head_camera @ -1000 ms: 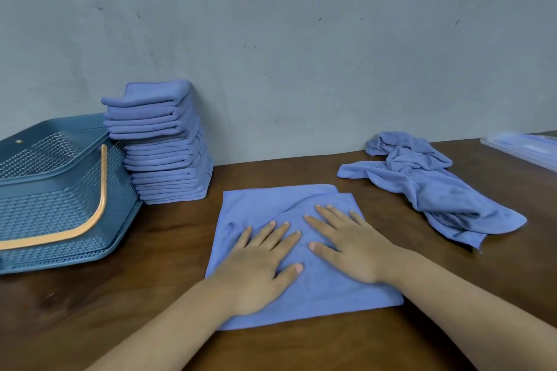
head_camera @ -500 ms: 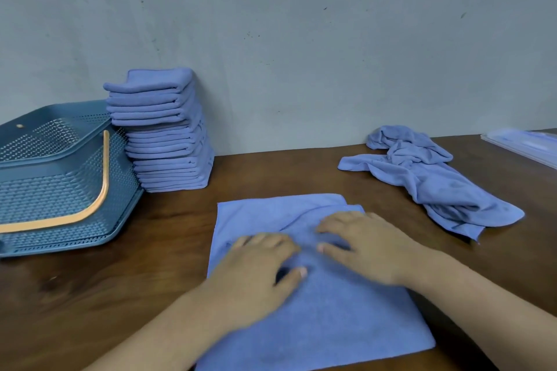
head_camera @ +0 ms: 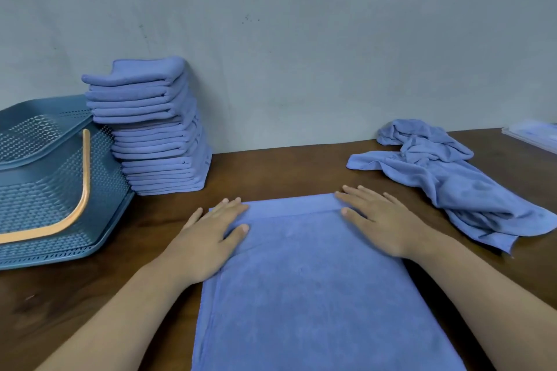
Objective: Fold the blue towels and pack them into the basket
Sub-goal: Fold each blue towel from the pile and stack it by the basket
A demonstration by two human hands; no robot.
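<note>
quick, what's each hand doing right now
Left hand: open, flat on the towel, far left corner.
Right hand: open, flat on far right corner.

A pale grey-green wall [head_camera: 301,39] fills the upper half of the frame. Its paint is matt and uneven, with small dark scuffs and specks scattered over it, several in the upper left and a few toward the upper right. It meets a dark brown wooden table [head_camera: 286,172] along a line across the middle of the frame. The tabletop shows reddish grain and a dull sheen, plainest in the lower left. At the far right edge a flat, clear plastic piece [head_camera: 533,134] lies on the table. The light is soft and even.
</note>
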